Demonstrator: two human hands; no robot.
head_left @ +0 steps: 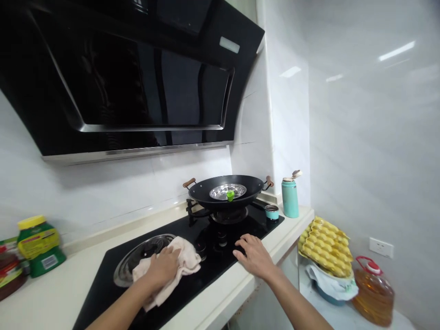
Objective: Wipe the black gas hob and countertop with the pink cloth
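My left hand [164,267] presses a pale pink cloth [187,256] onto the black gas stove [161,305], over the right side of the left burner [128,266]. Its fingers curl into the cloth. My right hand [252,254] rests near the stove's front edge with its fingers apart and nothing in it. Just beyond it are the control knobs [222,238]. On the right burner sits a black wok [202,192] with two wooden-tipped handles. A shiny metal plate [220,190] lies inside it, with a small bright green item [230,195] at its near rim.
A teal thermos [290,199] and its teal cup [272,211] stand right of the wok. A black range hood [137,91] overhangs the stove. At left are a green yellow-capped container [39,247] and a red jar [10,275]. Egg trays [325,245] and an oil jug [373,293] stand lower right.
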